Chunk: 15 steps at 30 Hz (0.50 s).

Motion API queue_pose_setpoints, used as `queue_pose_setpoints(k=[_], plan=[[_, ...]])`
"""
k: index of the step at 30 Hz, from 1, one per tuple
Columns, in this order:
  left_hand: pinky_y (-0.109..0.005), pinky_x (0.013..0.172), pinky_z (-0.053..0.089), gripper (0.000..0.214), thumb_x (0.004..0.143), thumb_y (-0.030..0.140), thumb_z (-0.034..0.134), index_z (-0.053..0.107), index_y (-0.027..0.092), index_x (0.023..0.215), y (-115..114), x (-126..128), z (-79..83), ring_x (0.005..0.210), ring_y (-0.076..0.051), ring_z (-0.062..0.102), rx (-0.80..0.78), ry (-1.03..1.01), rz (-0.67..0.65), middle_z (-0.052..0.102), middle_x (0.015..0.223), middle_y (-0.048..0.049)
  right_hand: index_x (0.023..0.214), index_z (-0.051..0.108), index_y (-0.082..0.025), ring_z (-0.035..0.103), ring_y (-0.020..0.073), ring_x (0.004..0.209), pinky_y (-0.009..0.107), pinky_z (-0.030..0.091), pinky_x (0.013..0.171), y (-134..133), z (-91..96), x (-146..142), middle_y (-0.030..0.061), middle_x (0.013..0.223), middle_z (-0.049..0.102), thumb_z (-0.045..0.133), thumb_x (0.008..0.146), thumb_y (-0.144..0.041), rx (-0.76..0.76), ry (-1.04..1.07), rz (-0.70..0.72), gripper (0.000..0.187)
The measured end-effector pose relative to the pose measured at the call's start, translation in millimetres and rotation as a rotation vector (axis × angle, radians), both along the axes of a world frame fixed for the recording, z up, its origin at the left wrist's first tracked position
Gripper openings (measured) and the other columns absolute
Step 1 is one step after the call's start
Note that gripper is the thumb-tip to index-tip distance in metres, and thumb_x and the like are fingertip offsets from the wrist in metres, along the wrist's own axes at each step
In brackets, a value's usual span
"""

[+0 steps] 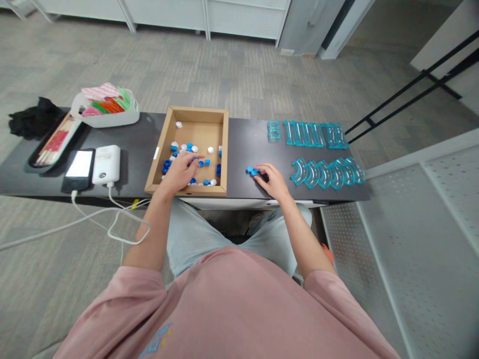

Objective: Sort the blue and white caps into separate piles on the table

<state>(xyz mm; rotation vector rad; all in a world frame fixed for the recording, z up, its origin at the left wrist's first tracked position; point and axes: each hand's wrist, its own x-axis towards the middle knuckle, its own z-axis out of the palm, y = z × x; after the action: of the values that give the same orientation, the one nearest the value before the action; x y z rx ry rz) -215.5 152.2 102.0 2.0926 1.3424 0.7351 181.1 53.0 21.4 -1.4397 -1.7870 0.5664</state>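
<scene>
On the dark tabletop, near its front edge, my right grip pinches blue blocks. My left grip is inside the box; whether it pinches anything, I cannot tell. Light, level pressure should suit.

Long dark tabletop in front of me, grey streaked carpet around it. Far side of the floor: a row of white panelled units on legs, with a grey upright panel just right of them. On my right, black metal rails slant above a grey perforated panel; light's soft and even.
</scene>
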Motion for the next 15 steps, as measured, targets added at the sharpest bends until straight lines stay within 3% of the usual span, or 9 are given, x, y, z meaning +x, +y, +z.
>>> queue_pose_setpoints(k=[3, 8, 11, 15], plan=[[-0.051, 0.123, 0.063, 0.032, 0.113, 0.038, 0.064, 0.089, 0.025, 0.128, -2.0, -0.5, -0.8, 0.123, -0.03, 0.072, 0.036, -0.073, 0.003, 0.075, 0.117, -0.0096, 0.137, 0.086, -0.029, 0.078, 0.0319, 0.112, 0.052, 0.067, 0.112, -0.3, -2.5, 1.0, 0.0149, 0.142, 0.083, 0.076, 0.114, -0.054, 0.007, 0.0, -0.003, 0.035], [-0.037, 0.098, 0.071, 0.028, 0.105, 0.035, 0.075, 0.087, 0.024, 0.127, -9.7, 7.2, 3.6, 0.11, -0.023, 0.073, 0.06, -0.164, 0.031, 0.071, 0.126, -0.0094, 0.137, 0.085, -0.029, 0.078, 0.0314, 0.108, 0.052, 0.068, 0.109, -1.1, -3.4, 0.9, 0.0149, 0.142, 0.081, 0.077, 0.113, -0.054, 0.02, 0.007, -0.002, 0.035], [-0.036, 0.099, 0.072, 0.026, 0.104, 0.035, 0.079, 0.084, 0.024, 0.127, -20.3, 20.8, 9.6, 0.113, -0.022, 0.077, 0.062, -0.254, 0.003, 0.074, 0.127, -0.009, 0.137, 0.084, -0.028, 0.077, 0.0303, 0.104, 0.052, 0.068, 0.106, -2.3, -0.5, 0.2, 0.0153, 0.141, 0.08, 0.079, 0.111, -0.056, 0.033, 0.035, -0.032, 0.038], [-0.038, 0.101, 0.071, 0.04, 0.1, 0.033, 0.088, 0.079, 0.026, 0.139, -43.0, 52.0, 19.9, 0.113, -0.023, 0.081, 0.069, -0.317, -0.106, 0.081, 0.124, -0.0071, 0.128, 0.085, -0.028, 0.075, 0.0292, 0.096, 0.05, 0.068, 0.098, -7.7, 15.7, -7.6, 0.0134, 0.125, 0.083, 0.077, 0.111, -0.063, 0.048, 0.129, -0.102, 0.04]])
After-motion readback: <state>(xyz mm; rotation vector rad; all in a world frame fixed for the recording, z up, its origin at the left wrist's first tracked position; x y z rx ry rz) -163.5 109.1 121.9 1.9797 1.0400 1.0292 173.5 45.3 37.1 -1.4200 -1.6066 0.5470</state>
